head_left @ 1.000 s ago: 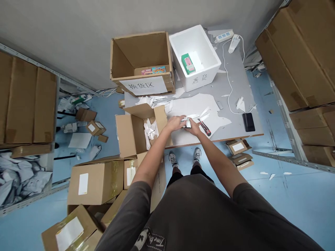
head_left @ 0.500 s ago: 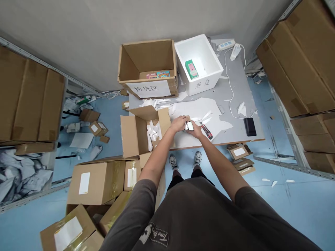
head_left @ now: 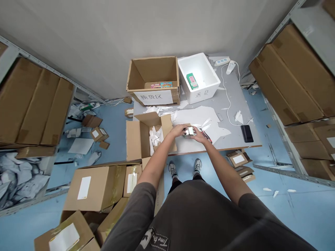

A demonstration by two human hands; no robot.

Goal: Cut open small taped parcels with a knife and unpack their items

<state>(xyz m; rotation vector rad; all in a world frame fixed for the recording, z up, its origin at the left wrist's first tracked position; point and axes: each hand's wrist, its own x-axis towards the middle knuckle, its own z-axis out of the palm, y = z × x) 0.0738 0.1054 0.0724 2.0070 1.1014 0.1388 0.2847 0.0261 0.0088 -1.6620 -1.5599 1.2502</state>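
Over the near edge of the grey table (head_left: 230, 104), both of my hands grip one small white box (head_left: 190, 131). My left hand (head_left: 179, 130) curls round its left end. Closed on its right end is my right hand (head_left: 199, 135). A red utility knife (head_left: 206, 135) lies just right of my right hand, partly hidden by it. White paper scraps (head_left: 206, 122) lie on the white sheet under my hands. An open cardboard box (head_left: 146, 137) stuffed with white paper stands at the table's left edge, next to my left forearm.
A labelled open cardboard box (head_left: 154, 82) and a white foam box (head_left: 201, 79) holding a green packet (head_left: 192, 81) stand at the table's back. A black phone (head_left: 246, 133) and white cable lie right. Cartons crowd the floor at left; shelves of cartons flank both sides.
My hands have lifted the small white box slightly off the paper and turned it. The camera has pulled back and tilted, so the table appears lower and smaller.
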